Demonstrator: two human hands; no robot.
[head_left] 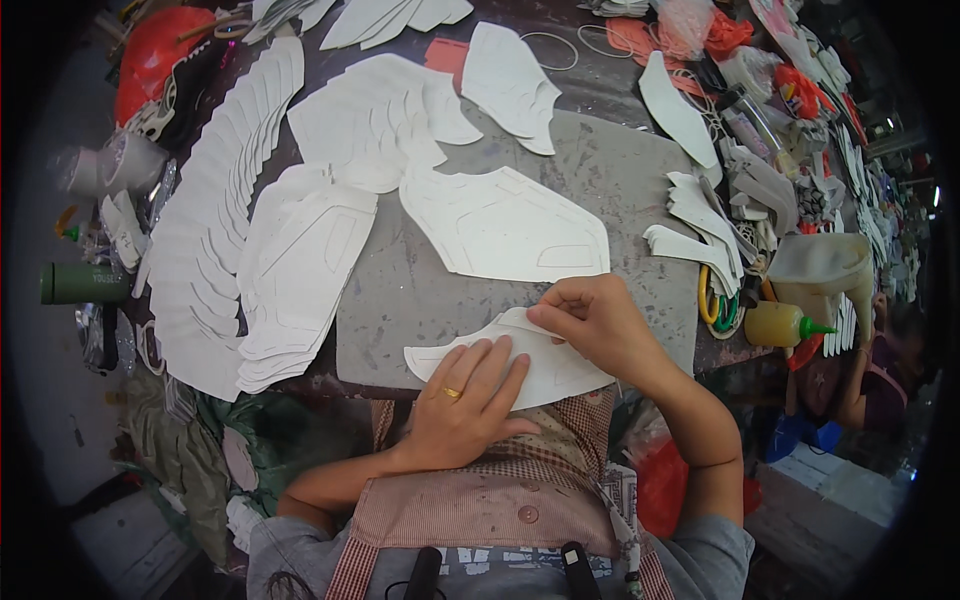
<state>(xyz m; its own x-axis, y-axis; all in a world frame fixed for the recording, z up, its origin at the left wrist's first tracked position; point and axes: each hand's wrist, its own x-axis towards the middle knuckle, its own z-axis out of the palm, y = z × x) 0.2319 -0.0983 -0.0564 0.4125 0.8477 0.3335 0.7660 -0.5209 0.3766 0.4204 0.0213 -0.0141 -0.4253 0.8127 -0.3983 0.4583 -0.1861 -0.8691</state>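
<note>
A white cut panel with a curved outline and faint marked lines lies at the near edge of the grey work board. My left hand, with a ring on one finger, rests flat on its left part, fingers stretched out. At the panel's upper edge my right hand is closed in a pinch, thumb against forefinger. Just beyond lies another white panel with drawn outlines. To its left is a stack of similar panels.
A fanned row of white pieces runs along the left side. More white pieces overlap at the far side. On the right are green-handled scissors, a yellow bottle with a green nozzle and small white pieces. A green flask stands far left.
</note>
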